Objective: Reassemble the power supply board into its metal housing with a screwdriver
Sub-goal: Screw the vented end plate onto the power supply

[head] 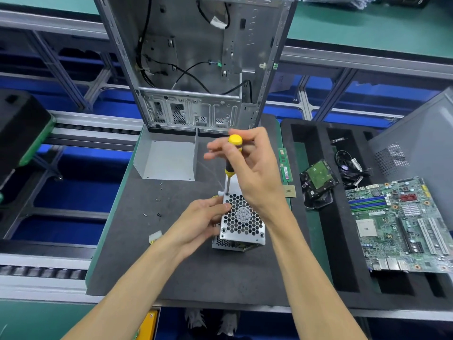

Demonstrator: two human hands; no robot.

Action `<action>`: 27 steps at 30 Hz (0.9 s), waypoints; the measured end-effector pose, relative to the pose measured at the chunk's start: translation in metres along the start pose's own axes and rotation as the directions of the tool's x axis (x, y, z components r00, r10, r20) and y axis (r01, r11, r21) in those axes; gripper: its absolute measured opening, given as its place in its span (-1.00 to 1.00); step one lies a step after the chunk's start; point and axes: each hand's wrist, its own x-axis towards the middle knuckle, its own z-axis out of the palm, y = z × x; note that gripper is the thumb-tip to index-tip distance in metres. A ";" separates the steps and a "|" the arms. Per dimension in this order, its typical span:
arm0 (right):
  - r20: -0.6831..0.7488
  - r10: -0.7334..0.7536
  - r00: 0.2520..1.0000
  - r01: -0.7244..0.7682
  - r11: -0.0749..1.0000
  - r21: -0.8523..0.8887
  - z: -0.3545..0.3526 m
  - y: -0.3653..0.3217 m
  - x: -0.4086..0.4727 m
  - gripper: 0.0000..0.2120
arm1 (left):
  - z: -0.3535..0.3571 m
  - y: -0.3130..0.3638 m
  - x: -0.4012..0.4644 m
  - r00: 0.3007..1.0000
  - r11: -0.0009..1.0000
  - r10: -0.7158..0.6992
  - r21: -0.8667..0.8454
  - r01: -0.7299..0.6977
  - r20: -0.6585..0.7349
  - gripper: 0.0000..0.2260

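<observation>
A few small screws (pixel 158 199) are scattered on the dark mat of the tabletop (pixel 137 253) toward its left edge, with a white plug (pixel 155 237) just below them. A bent metal cover (pixel 169 159) is set near the back edge, in front of an open computer case (pixel 196 57). The left hand (pixel 199 223) is curled around the left side of the metal housing (pixel 241 223), which is stood near the middle of the tabletop with its honeycomb grille facing up. The screwdriver (pixel 230 163) is gripped by the right hand (pixel 247 168) around its yellow-and-black handle, held nearly upright, its tip placed at the grille's back left corner. Toward the right edge, memory sticks (pixel 284 165) are laid; beyond, a hard drive (pixel 318 180) and a motherboard (pixel 399 224) are rested on a foam tray (pixel 343 266).
</observation>
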 end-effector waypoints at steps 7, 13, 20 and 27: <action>-0.012 0.051 0.999 -0.050 0.997 0.054 0.000 0.006 -0.001 -0.76 | 0.002 0.001 0.000 1.000 1.000 -0.001 -0.011 0.000 -0.027 -0.75; 0.032 -0.028 0.999 0.030 0.998 -0.063 0.004 -0.001 -0.002 -0.87 | 0.003 -0.002 0.001 0.999 0.999 0.016 0.040 -0.015 -0.033 -0.76; 0.027 0.026 0.999 -0.027 0.999 0.047 0.002 0.005 -0.003 -0.65 | 0.001 -0.003 -0.001 0.997 1.000 0.005 0.011 -0.004 -0.081 -0.75; -0.003 -0.155 0.988 0.153 0.976 -0.156 0.001 0.004 -0.010 -0.81 | -0.002 -0.008 -0.003 0.996 1.000 0.017 0.023 -0.015 -0.090 -0.76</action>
